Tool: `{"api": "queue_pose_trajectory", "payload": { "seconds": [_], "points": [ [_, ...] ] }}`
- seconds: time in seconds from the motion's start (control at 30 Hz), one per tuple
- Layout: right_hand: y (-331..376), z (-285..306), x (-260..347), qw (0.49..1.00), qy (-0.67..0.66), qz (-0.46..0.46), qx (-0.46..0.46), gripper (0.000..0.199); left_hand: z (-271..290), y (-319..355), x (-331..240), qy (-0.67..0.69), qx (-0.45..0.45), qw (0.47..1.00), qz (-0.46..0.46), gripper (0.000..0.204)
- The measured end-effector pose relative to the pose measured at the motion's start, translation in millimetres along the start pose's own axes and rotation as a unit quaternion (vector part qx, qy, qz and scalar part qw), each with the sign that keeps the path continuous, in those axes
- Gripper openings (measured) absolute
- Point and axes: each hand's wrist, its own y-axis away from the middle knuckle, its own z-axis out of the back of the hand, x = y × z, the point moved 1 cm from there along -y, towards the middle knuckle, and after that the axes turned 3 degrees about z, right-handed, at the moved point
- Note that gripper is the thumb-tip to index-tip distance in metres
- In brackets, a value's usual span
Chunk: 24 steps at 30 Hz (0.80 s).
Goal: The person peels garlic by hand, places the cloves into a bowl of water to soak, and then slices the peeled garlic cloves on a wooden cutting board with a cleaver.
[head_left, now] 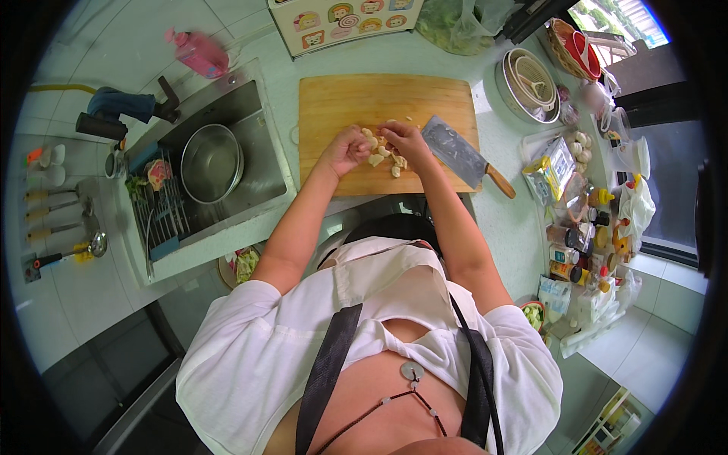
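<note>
Several pale, peeled-looking garlic cloves [377, 159] lie in a loose pile on the wooden cutting board [326, 98]. At the pile's left edge is my left hand [349, 150], its fingers curled closed; whatever is inside them is hidden. My right hand [403, 142] bends over the cloves from the right, thumb and fingers pinched together. What that pinch holds is too small to make out. Just right of it a cleaver [455, 150] rests flat, its wooden handle [500, 182] reaching past the board's right edge onto the counter.
Left of the board, a metal bowl [212, 164] stands in the sink [262, 144] beside a drying rack [161, 205]. A sticker-covered box [345, 26] and a plastic bag [462, 26] sit behind. At right are stacked basins [531, 85], garlic bulbs [582, 145] and several seasoning bottles [565, 254].
</note>
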Motion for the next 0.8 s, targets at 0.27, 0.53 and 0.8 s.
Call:
{"api": "queue_pose_trajectory", "payload": {
  "seconds": [0.27, 0.53, 0.8],
  "points": [
    [0.3, -10.4, 8.1, 0.998, 0.015, 0.034, 0.049, 0.026, -1.0, -0.5, 2.6, -0.047, -0.005, 0.999, -0.014, 0.016],
    [0.5, -3.4, 2.2, 0.998, 0.048, 0.033, 0.02, 0.023, -9.5, -3.4, 3.7, -0.2, -0.128, 0.97, -0.051, 0.009],
    [-1.6, 3.3, -2.2, 0.998, 0.057, 0.017, 0.001, 0.024, -7.2, -11.4, 7.5, -0.522, -0.194, 0.818, -0.148, 0.014]
  ]
}}
